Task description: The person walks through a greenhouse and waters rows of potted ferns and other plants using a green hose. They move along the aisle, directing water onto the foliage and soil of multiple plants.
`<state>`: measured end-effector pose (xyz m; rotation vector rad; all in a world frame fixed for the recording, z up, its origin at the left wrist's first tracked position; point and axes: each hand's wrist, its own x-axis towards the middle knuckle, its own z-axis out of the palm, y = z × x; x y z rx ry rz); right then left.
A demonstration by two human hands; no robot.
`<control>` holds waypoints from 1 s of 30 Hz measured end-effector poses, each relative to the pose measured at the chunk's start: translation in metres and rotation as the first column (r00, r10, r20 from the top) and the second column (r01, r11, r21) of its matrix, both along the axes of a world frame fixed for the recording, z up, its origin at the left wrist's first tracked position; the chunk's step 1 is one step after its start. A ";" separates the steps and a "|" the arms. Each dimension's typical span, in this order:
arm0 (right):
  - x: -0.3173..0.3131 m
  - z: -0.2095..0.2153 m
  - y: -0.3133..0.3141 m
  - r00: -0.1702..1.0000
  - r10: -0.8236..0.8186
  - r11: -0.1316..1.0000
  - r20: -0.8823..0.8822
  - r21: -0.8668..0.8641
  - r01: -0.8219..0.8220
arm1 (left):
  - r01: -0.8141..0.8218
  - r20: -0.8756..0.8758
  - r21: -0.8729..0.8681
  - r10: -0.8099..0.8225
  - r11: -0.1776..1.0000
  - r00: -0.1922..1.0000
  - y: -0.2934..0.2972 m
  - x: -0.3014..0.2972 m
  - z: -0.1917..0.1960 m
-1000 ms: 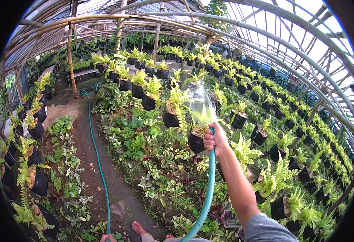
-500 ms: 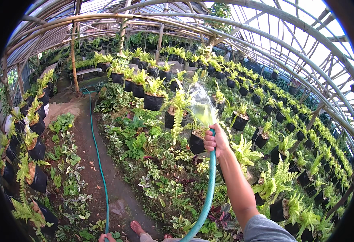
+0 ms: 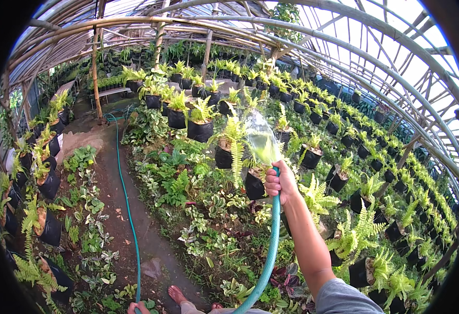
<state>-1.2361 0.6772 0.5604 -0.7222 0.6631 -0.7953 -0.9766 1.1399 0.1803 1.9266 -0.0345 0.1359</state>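
Observation:
My right hand [image 3: 281,182] is closed around a green garden hose [image 3: 273,240] near its end, arm stretched out ahead. Water [image 3: 262,137] fans up and away from the hose mouth toward the ferns in black grow bags. Closest to the spray are a potted fern [image 3: 228,149] and another black bag [image 3: 255,183] just left of my hand. At the bottom edge my left hand [image 3: 138,307], only partly in view, is wrapped round a lower length of the same green hose. From there the hose runs along the path toward the back.
A dirt path [image 3: 156,261] stretches ahead on the left, with my bare foot [image 3: 177,294] on it. Leafy ground plants [image 3: 198,225] border it. Rows of fern bags [image 3: 336,178] fill the right; more bags [image 3: 50,228] line the left. Bamboo posts [image 3: 96,78] and arches stand around.
Some hanging fern bags ahead and on the left have shifted or swung slightly. The water spray has changed shape a little. Both hands stay in place on the hose.

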 end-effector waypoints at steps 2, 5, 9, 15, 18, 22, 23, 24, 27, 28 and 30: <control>-0.001 0.000 0.000 1.000 0.004 1.000 0.002 -0.001 -0.004 | -0.002 0.000 0.001 0.002 1.000 1.000 0.000 0.000 -0.001; -0.001 0.000 0.000 1.000 0.003 1.000 -0.001 -0.003 -0.003 | 0.004 0.013 0.003 -0.004 1.000 1.000 0.000 0.000 -0.002; -0.002 0.001 -0.002 1.000 -0.008 1.000 0.016 0.017 0.008 | 0.013 0.031 0.020 -0.013 1.000 0.999 0.000 0.001 -0.002; -0.004 0.002 -0.002 1.000 -0.008 1.000 0.026 0.017 0.008 | 0.013 0.043 0.026 -0.014 1.000 0.999 -0.002 0.000 -0.002; -0.004 0.003 -0.002 1.000 -0.013 1.000 0.022 0.012 0.013 | 0.004 0.030 0.034 -0.005 0.999 1.000 -0.003 0.001 -0.004; -0.005 0.003 -0.002 1.000 -0.006 1.000 0.018 0.006 0.006 | 0.022 0.057 0.030 -0.024 0.999 0.998 -0.002 0.002 -0.007; -0.005 0.003 -0.002 1.000 -0.009 1.000 0.017 0.003 0.008 | 0.034 0.061 0.022 -0.035 0.999 0.998 -0.002 0.002 -0.008; -0.004 0.003 -0.003 1.000 -0.011 1.000 0.017 0.001 0.011 | 0.045 0.065 0.014 -0.046 0.999 0.997 -0.001 0.003 -0.009; -0.005 0.004 -0.003 1.000 -0.010 1.000 0.021 -0.004 0.010 | 0.045 0.042 -0.006 -0.045 0.999 0.998 -0.001 0.004 -0.010; -0.005 0.004 -0.003 1.000 -0.008 1.000 0.024 -0.005 0.008 | 0.039 0.029 -0.012 -0.038 0.999 0.999 -0.001 0.004 -0.010; -0.005 0.004 -0.003 1.000 -0.007 1.000 0.024 0.001 0.007 | 0.037 0.024 -0.033 -0.037 0.999 0.999 -0.001 0.004 -0.011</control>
